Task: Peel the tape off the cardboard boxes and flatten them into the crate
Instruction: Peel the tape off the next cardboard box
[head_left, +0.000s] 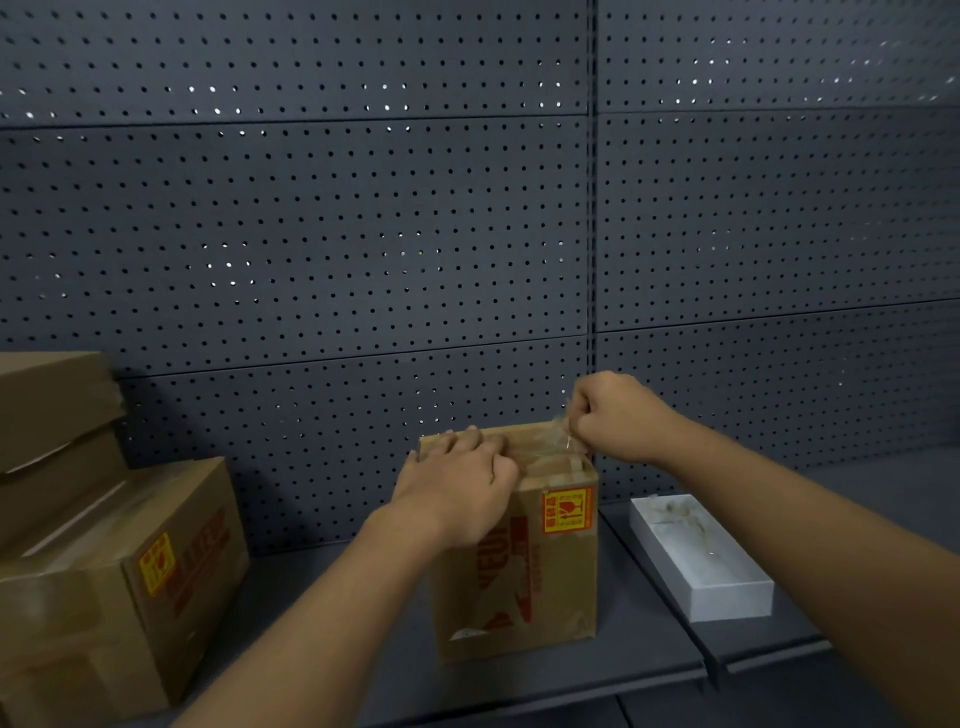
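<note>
We stand a small cardboard box (524, 566) upright on the dark shelf (613, 654), in front of the wall full of little holes (363, 234). Our left hand (457, 488) lies on top of the box with its fingers curled over the lid, holding it down. The fingers of our right hand (615, 415) pinch a strip of clear tape (558, 441) and lift it off the far top corner. More taped boxes (104, 571) wait in a pile on the left. A white tray (701, 556) with bits of old tape sits on the right. We think the thin tape could snap if we pull too fast. The box could also tip if our left hand lets go. We cannot see the crate.
</note>
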